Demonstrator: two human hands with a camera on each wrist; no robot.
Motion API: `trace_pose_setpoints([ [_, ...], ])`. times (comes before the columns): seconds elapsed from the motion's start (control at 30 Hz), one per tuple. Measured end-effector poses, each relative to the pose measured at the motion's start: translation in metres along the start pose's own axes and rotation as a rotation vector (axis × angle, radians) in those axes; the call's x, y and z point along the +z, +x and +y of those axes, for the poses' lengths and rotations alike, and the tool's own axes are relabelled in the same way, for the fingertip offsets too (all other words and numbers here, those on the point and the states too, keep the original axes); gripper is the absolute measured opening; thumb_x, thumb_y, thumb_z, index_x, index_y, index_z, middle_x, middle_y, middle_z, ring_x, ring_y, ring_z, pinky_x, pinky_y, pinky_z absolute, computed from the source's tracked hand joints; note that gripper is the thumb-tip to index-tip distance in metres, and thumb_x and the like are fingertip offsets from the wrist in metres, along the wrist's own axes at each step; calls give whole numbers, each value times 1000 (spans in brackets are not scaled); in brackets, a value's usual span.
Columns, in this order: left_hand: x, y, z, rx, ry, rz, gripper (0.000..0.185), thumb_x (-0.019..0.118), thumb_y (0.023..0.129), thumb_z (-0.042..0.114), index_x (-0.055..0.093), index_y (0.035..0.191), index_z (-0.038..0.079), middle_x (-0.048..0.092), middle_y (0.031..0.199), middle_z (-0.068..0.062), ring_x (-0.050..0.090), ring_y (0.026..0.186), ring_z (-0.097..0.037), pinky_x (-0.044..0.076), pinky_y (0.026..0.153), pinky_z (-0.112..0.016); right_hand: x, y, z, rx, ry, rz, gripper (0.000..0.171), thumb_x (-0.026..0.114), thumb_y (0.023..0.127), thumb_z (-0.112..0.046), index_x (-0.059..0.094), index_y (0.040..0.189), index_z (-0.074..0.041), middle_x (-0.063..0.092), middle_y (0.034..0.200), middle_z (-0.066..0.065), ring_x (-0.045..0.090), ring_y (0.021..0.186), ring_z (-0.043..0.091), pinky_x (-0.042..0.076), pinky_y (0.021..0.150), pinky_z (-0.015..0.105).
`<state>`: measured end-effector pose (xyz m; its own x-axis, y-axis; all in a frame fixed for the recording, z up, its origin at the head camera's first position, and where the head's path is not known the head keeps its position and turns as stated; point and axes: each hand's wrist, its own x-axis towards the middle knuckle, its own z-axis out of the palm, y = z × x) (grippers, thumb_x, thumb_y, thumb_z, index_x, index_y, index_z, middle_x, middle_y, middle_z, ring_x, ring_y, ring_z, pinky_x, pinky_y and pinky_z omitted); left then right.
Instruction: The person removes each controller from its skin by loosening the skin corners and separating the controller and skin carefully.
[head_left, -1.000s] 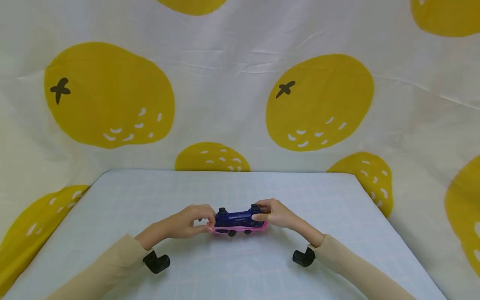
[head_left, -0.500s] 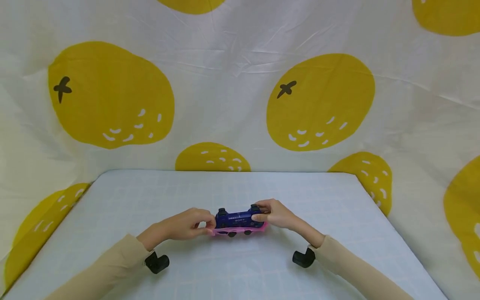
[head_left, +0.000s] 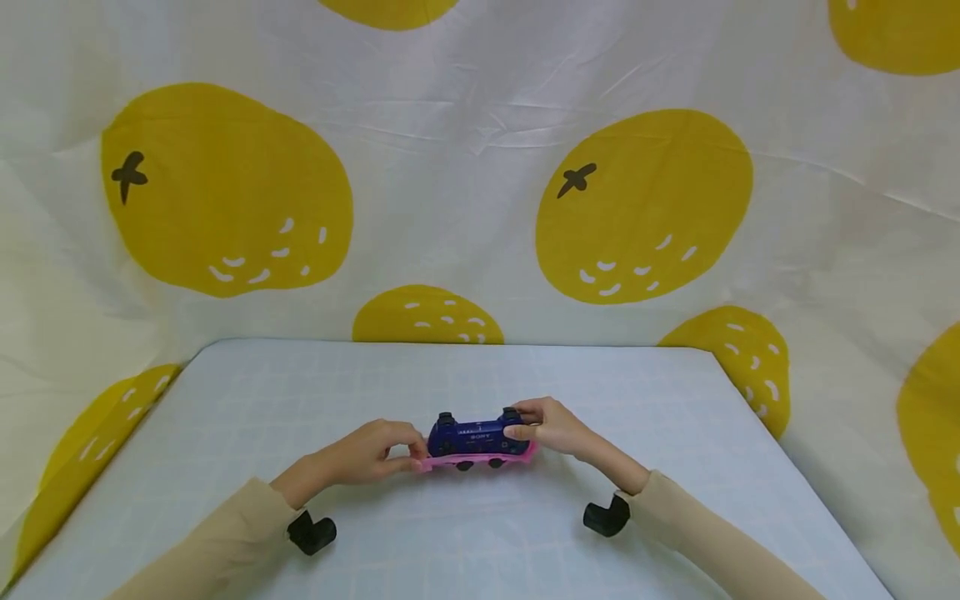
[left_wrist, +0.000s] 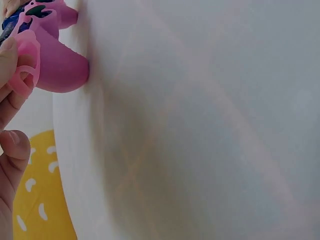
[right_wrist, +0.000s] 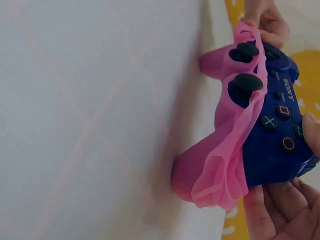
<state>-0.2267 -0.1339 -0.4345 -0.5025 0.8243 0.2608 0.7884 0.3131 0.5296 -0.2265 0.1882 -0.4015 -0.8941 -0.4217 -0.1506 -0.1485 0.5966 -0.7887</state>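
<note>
A dark blue game controller (head_left: pixel 474 438) stands on edge on the table, its grips downward inside a pink silicone cover (head_left: pixel 480 460). In the right wrist view the cover (right_wrist: pixel 225 130) is bunched below the face buttons, and the thumbsticks poke through it. My left hand (head_left: pixel 367 452) pinches the cover's left end; the left wrist view shows its fingers on the loose pink edge (left_wrist: pixel 29 60). At the other end, my right hand (head_left: pixel 557 427) grips the controller's upper right corner, with the thumb (right_wrist: pixel 312 132) on the button side and fingers behind.
A pale blue checked cloth covers the table (head_left: pixel 480 533). Behind it hangs a white curtain (head_left: pixel 442 200) printed with yellow fruit. Black wrist cameras (head_left: pixel 311 533) sit on both beige sleeves (head_left: pixel 217 533).
My left hand has shifted slightly down and left with the cover's edge, and more of the controller's left end shows above the pink. The right hand has stayed in place.
</note>
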Motion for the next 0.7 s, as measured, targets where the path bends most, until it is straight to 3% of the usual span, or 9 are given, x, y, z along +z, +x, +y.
trace_pose_setpoints([
  [0.2, 2, -2, -5, -42, -43, -37, 12, 61, 94, 34, 65, 99, 24, 67, 96, 10, 54, 84, -1, 51, 70, -20, 0, 2, 0, 18, 18, -8, 51, 66, 90, -24, 55, 128, 9, 67, 115, 22, 67, 102, 27, 52, 92, 42],
  [0.4, 5, -4, -10, -37, -80, -39, 9, 61, 94, 30, 65, 98, 23, 67, 94, 11, 56, 85, 0, 53, 80, -24, 1, 3, -1, 19, 31, -16, 51, 66, 90, -24, 55, 127, 9, 67, 115, 22, 68, 102, 27, 52, 93, 43],
  [0.6, 8, -3, -16, -136, -194, 47, 8, 66, 90, 30, 71, 91, 23, 72, 90, 9, 57, 80, 0, 42, 61, -16, 2, 4, -2, 34, 46, -7, 52, 65, 91, -24, 54, 128, 10, 67, 115, 22, 67, 104, 28, 51, 94, 43],
  [0.7, 8, -1, -18, -191, -233, 115, 8, 70, 87, 26, 75, 88, 20, 74, 88, 6, 62, 81, 0, 46, 63, -17, 2, 6, -1, 29, 43, -7, 53, 64, 92, -25, 53, 129, 11, 67, 116, 22, 67, 105, 28, 51, 95, 43],
])
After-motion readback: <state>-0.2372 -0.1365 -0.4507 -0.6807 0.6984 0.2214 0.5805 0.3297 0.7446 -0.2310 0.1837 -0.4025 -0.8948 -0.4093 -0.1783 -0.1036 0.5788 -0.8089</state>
